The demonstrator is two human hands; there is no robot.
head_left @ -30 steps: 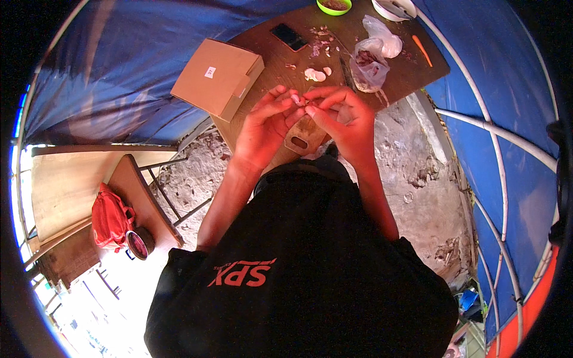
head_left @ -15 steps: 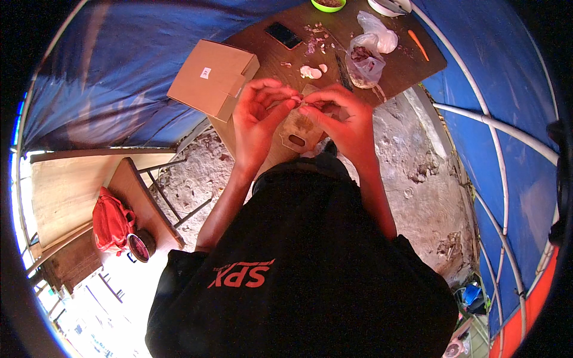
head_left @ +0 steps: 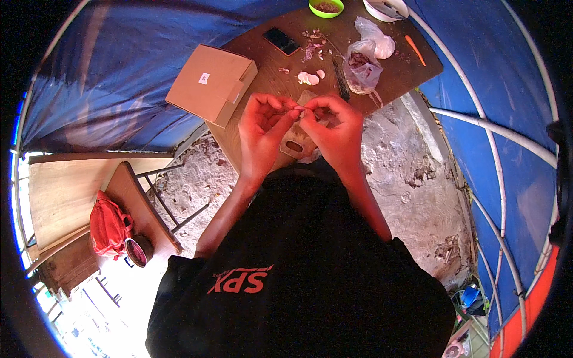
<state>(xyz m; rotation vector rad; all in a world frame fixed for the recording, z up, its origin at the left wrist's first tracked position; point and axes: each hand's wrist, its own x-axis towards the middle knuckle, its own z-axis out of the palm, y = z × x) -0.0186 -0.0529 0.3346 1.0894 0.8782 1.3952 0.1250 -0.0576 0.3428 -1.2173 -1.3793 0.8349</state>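
My left hand (head_left: 262,131) and my right hand (head_left: 331,128) meet over a wooden board (head_left: 301,154) with a handle slot, fingertips pinched together on a small pinkish piece (head_left: 299,111), partly hidden by the fingers. Just beyond them on the brown table (head_left: 250,59) lie white pieces (head_left: 308,78) and scattered pinkish peel scraps (head_left: 310,51). A plastic bag (head_left: 364,74) with dark reddish contents is to their right, beside another white bag (head_left: 379,39).
A cardboard box (head_left: 212,83), a black phone (head_left: 280,41), a green bowl (head_left: 325,9), a white bowl (head_left: 387,11) and an orange-handled utensil (head_left: 415,50) share the table. A red backpack (head_left: 110,224) lies lower left; blue tarpaulin walls (head_left: 507,179) with pale poles surround me.
Both hands have shifted a little and their fingers are more curled around the small piece. My left thumb has turned upward toward my right fingertips. The whole view has shifted slightly.
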